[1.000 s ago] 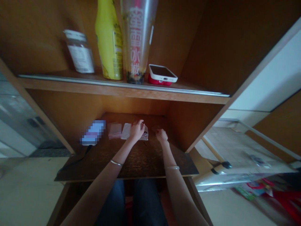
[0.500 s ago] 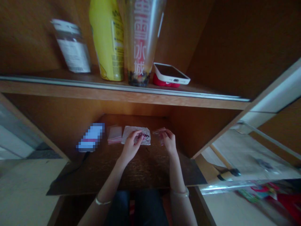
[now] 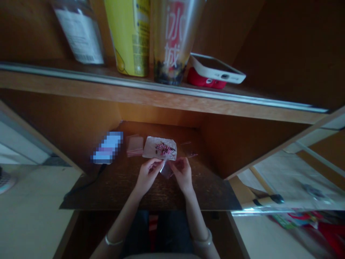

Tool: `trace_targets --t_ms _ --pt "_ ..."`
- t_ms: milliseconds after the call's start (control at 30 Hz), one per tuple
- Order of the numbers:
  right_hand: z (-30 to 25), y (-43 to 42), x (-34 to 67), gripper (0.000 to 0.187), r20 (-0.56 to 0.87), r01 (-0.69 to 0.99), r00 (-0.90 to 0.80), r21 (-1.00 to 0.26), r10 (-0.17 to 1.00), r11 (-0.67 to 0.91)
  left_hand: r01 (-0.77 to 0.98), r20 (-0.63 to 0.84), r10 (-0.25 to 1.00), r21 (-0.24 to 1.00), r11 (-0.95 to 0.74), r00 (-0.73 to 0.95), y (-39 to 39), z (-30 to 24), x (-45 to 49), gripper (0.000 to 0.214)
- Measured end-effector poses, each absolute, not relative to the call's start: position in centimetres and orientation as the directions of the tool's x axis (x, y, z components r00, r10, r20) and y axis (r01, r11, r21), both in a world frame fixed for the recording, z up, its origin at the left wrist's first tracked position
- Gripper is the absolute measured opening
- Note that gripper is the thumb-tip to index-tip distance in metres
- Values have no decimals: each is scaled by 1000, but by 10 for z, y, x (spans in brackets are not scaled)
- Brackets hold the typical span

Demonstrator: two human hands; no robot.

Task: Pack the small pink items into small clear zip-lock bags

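Note:
My left hand [image 3: 147,175] and my right hand [image 3: 183,175] are close together over the dark desk. Their fingers pinch a small clear plastic bag [image 3: 166,171] from both sides. Just beyond them lies a crumpled whitish sheet or packet [image 3: 151,146], bearing a little heap of pink and dark pieces [image 3: 165,148], too small to name. To its left is a stack of small clear bags with pinkish edges [image 3: 134,145]. On the right, another clear bag [image 3: 192,154] lies flat with a few pink bits in it.
A lit, blurred-out phone [image 3: 107,147] with a cable [image 3: 88,185] stands at the left. The shelf edge [image 3: 161,92] crosses above my hands, holding a white-labelled jar [image 3: 81,37], a yellow bottle [image 3: 132,43], a clear cup [image 3: 172,46] and a white phone [image 3: 218,68] on something red.
My right hand has moved left, away from the bag at the right. My left hand has come off the heap toward me, and both hands now hold one bag. The view has tilted down.

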State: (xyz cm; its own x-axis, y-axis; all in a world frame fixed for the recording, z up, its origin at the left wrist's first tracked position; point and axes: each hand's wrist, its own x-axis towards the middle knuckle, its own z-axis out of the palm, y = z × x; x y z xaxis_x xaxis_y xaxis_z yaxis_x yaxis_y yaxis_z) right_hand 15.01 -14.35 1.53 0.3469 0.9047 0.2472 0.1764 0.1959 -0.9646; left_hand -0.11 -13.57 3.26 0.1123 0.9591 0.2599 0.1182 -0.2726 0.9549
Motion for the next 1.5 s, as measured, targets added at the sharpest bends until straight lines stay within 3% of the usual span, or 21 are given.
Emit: trace_targets --t_ms 100,200,333,700,933,1067,1300,1500 --pt "17 -149 150 26 318 290 394 -933 862 212 184 330 944 929 -322 -16 -139 34 1 15" --pt "26 -156 146 35 222 148 199 -970 955 194 205 390 920 905 -374 -45 -145 36 3 13" --pt "31 -160 141 36 114 11 -40 -993 993 115 220 469 879 851 -476 89 -150 34 5 14" --pt "23 -155 145 24 87 -201 -70 -977 994 72 221 516 848 819 -529 120 -148 30 9 20" --pt "28 -157 147 24 148 -141 -23 -980 989 143 264 552 822 779 -569 142 -149 28 9 20" --pt "29 -158 146 26 182 -58 1 -982 983 182 262 491 864 824 -503 116 -149 31 8 14" --pt "32 -160 138 21 311 52 -28 -949 950 312 179 392 920 903 -390 28 -146 35 7 16" --pt "30 -162 126 20 386 124 57 -918 921 377 267 463 880 865 -424 -103 -150 33 13 16"
